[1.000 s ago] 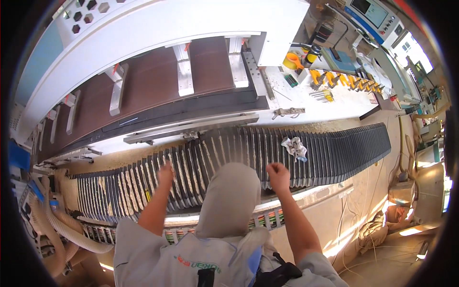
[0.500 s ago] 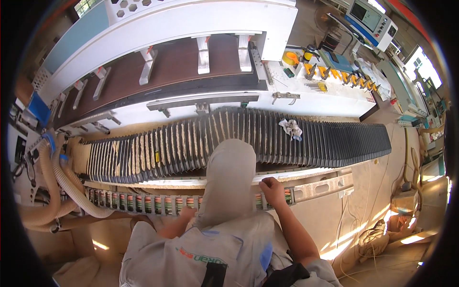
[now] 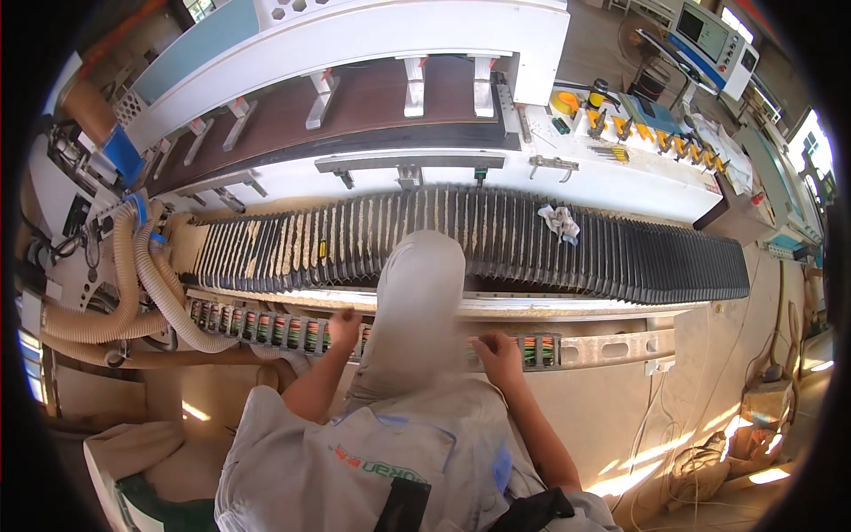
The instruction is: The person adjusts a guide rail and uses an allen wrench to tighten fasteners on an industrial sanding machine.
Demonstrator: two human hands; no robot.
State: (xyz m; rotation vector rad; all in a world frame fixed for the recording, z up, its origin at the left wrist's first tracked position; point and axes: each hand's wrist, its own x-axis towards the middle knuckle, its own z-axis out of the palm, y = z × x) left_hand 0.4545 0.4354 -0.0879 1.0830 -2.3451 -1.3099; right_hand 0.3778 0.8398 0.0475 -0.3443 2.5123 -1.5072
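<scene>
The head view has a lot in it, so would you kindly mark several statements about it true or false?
1. A crumpled white wad lies on the black pleated cover. True.
2. The grey-clothed leg shows between the left hand and the right hand. True.
3. The right hand holds the crumpled white wad. False: it lies on the cover, apart from that hand.
4. The console screen is at the upper left. False: it is at the upper right.

Sun-streaked floor (image 3: 640,468), dark fisheye-curved edges
</scene>
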